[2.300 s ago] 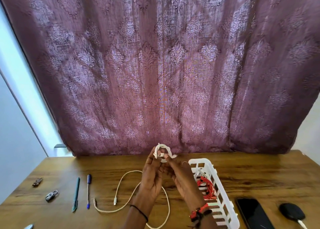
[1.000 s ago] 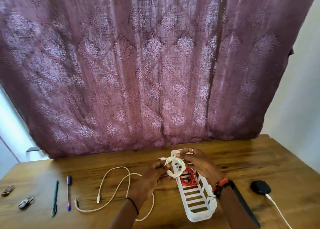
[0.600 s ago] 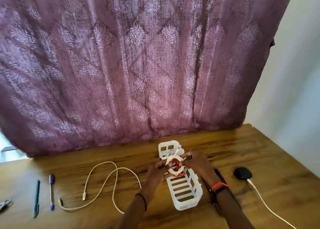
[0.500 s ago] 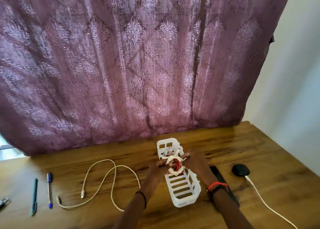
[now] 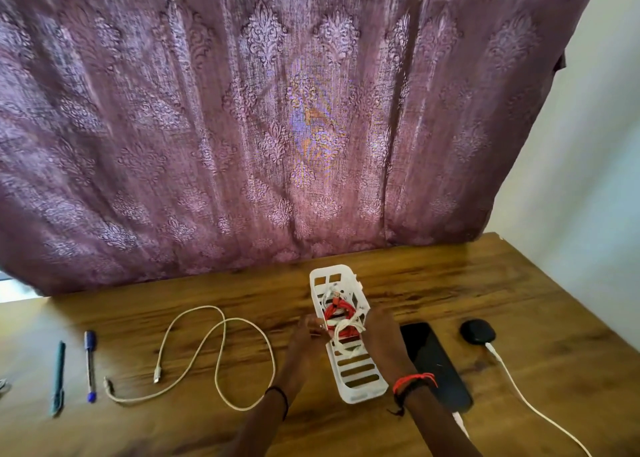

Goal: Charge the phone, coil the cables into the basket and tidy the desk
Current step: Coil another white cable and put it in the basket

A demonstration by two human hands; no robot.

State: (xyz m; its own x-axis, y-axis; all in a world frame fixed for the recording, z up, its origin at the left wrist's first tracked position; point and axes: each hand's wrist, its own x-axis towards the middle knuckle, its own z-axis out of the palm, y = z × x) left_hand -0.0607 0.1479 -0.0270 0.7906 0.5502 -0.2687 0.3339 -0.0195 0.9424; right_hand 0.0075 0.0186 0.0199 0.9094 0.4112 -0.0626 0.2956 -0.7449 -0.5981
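Note:
A white slotted basket (image 5: 361, 382) lies lengthwise on the wooden desk, with a coiled red cable (image 5: 336, 311) inside it. Over the red coil sits a coiled white cable (image 5: 347, 333), low inside the basket. My left hand (image 5: 306, 335) pinches the coil from the left. My right hand (image 5: 381, 335) holds it from the right, over the basket's wall. A black phone (image 5: 434, 365) lies flat just right of the basket, partly behind my right wrist. A loose white cable (image 5: 216, 352) sprawls in loops left of my hands.
A black charger (image 5: 477, 331) with a white lead (image 5: 526, 404) sits right of the phone. A green pen (image 5: 57, 378) and a blue pen (image 5: 90, 365) lie at the left. A purple curtain (image 5: 277, 127) hangs behind the desk.
Both hands carried the white coil from mid-air rightward and down into the basket, onto the red cable. The view swung right, bringing the phone and charger closer to centre.

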